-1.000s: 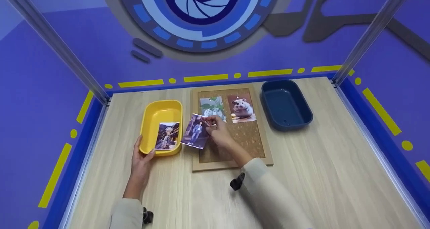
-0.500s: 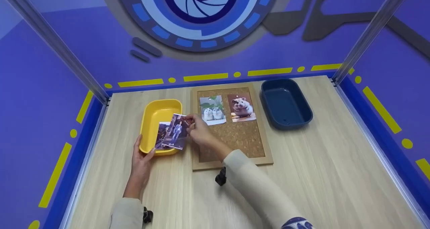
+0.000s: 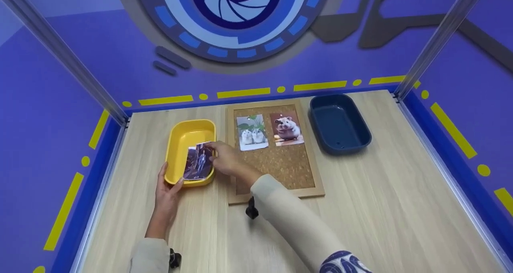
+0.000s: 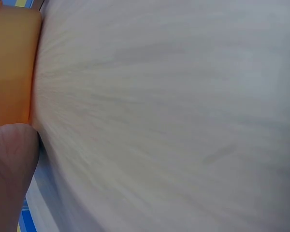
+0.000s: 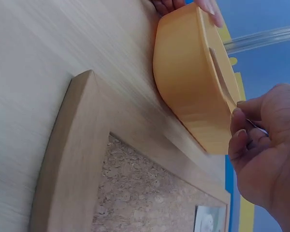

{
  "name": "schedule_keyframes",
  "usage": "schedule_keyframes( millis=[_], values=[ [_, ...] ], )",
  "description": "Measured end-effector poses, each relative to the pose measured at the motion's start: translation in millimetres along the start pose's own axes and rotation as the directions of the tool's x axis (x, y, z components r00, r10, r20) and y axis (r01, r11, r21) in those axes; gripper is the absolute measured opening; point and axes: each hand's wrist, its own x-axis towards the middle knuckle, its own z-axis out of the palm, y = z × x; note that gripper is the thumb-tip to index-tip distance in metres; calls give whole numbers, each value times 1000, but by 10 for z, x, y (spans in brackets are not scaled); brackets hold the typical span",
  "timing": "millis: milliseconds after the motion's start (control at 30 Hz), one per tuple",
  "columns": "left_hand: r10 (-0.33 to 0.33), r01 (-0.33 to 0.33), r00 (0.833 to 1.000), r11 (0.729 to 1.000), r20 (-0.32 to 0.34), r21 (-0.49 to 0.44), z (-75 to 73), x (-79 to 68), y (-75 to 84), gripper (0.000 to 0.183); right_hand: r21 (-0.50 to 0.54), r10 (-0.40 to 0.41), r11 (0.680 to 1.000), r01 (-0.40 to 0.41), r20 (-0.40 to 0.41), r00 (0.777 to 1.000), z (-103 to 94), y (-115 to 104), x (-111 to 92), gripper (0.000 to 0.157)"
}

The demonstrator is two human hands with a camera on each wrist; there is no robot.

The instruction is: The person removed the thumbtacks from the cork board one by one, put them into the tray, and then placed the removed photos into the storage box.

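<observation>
A yellow tray [image 3: 185, 133] stands left of a cork board [image 3: 280, 164]. My right hand [image 3: 212, 152] pinches a dark photo of a standing figure [image 3: 199, 161] by its right edge and holds it low over the tray's near end. Whatever lies in the tray beneath it is hidden. In the right wrist view the right hand's fingers [image 5: 241, 140] are curled beside the yellow tray [image 5: 188, 82]. My left hand [image 3: 168, 181] grips the tray's near left corner, and the left wrist view shows a finger [image 4: 9, 169] against the tray wall [image 4: 12, 63].
Two hamster photos [image 3: 251, 132] [image 3: 285, 128] are pinned at the top of the cork board. A dark blue tray [image 3: 338, 124] sits to its right. Purple walls and metal posts [image 3: 64, 52] close in the wooden table [image 3: 380, 209].
My right hand carried the photo leftward from the board's edge to above the yellow tray and lowered it. The left hand stayed on the tray's corner.
</observation>
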Motion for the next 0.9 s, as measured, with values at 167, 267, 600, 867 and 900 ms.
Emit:
schedule_keyframes(
  millis=[167,267,600,867,900],
  values=[
    [-10,10,1000,1000,3,-3,6,1,-6,82,-17,26,1000,-25,61,998,71,-32,3,54],
    [-13,13,1000,1000,7,-6,6,5,-9,83,-3,33,999,-33,68,997,117,-46,-8,54],
    [-27,28,1000,999,-14,36,-27,-1,-7,83,-29,-1,1000,2,39,999,171,-105,-33,47],
    [-16,16,1000,1000,-11,8,-1,-2,5,83,-1,-68,998,68,21,997,56,-9,-80,43],
    [-15,15,1000,1000,-11,5,0,-1,7,83,-3,-77,997,77,17,997,20,14,-94,44]
  ],
)
